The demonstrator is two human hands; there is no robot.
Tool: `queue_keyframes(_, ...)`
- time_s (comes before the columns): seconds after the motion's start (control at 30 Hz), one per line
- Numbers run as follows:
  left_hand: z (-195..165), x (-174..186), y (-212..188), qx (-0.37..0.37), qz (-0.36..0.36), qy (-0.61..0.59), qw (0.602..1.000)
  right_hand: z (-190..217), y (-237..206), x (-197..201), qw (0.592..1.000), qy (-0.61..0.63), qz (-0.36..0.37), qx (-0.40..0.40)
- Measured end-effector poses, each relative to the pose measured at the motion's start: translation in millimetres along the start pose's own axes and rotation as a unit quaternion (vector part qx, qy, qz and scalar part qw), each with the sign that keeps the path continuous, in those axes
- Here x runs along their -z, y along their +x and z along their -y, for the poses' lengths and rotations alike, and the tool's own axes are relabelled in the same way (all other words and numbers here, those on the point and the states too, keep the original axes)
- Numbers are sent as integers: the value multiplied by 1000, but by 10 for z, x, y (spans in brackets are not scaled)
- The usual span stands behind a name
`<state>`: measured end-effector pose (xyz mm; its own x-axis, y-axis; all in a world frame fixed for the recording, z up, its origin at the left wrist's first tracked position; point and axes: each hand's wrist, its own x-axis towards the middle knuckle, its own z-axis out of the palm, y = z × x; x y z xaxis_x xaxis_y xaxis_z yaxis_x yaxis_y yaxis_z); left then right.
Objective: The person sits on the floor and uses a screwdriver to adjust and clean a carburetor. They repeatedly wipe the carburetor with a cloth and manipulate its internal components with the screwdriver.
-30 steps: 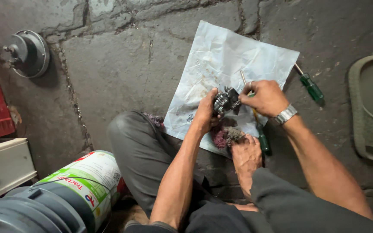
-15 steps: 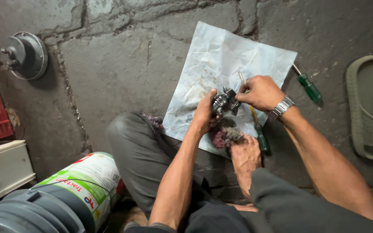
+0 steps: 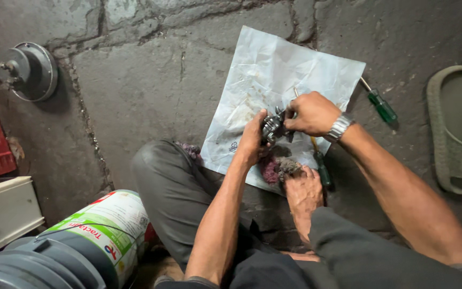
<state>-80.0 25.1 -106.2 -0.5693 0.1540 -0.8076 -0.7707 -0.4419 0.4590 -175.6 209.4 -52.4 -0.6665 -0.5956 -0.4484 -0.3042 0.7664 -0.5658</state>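
Above the crumpled white paper sheet [image 3: 274, 69] spread on the stone floor [image 3: 135, 80], you hold a small dark metal part [image 3: 272, 126] between both hands. Your left hand [image 3: 252, 142] grips it from the near side, fingers closed around it; your right hand [image 3: 311, 112], with a metal wristwatch [image 3: 339, 127] at the wrist, meets it from the far side, fingers pinched together on its top. A thin yellowish shaft runs under your right hand; what it belongs to cannot be told. Just below the part, your bare foot [image 3: 303, 195] rests on the sheet's near edge, touching a reddish, grimy rag [image 3: 276, 168]. A green-handled screwdriver [image 3: 380, 104] lies at the sheet's right corner, with a grey sandal [image 3: 458, 128] well beyond it. At lower left lies a green-and-white canister [image 3: 108, 225]; a round metal fitting [image 3: 30, 72] sits at upper left.
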Motion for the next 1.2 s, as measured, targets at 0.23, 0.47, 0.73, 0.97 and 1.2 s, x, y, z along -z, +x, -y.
queue_keyframes(0.23,7,24,-22,-2,23,10,1000,15,2,19,998,59,14,-23)
queue_keyframes(0.47,-1,2,-4,4,38,-9,999,64,-74,-91,996,-1,-24,-80)
queue_keyframes(0.73,-44,-5,-40,12,43,-4,999,-140,-1,-100,993,99,-8,-68)
queue_keyframes(0.97,-47,-9,-40,2,42,-9,999,-323,-102,-97,901,372,97,-200)
queue_keyframes(1.2,-38,0,-34,-8,47,-2,999,-285,-150,-145,930,334,18,-153)
